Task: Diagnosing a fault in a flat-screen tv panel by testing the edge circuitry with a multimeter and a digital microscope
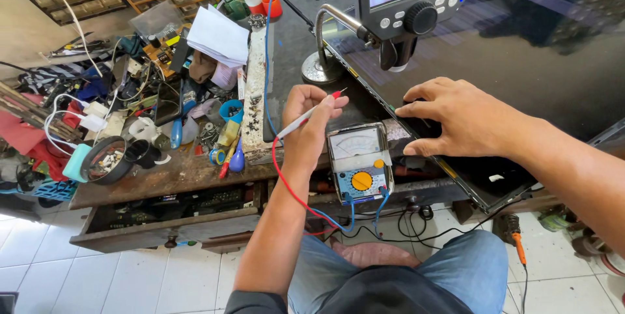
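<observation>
Left hand (311, 122) fingers pinched around a slim white test probe with red tip (306, 115), tip angled up-right; its red lead wire (286, 184) loops down past the wrist. Right hand (465, 118) fingers spread flat, fingertips pressing the edge of a large dark flat screen panel (521, 60). Between both hands, a grey analog multimeter with yellow dial (359, 161), at the edge of the worn wooden workbench (176, 174). Digital microscope on gooseneck stand (407, 8) above. Cluttered tools left; open drawer (169, 216) below.
</observation>
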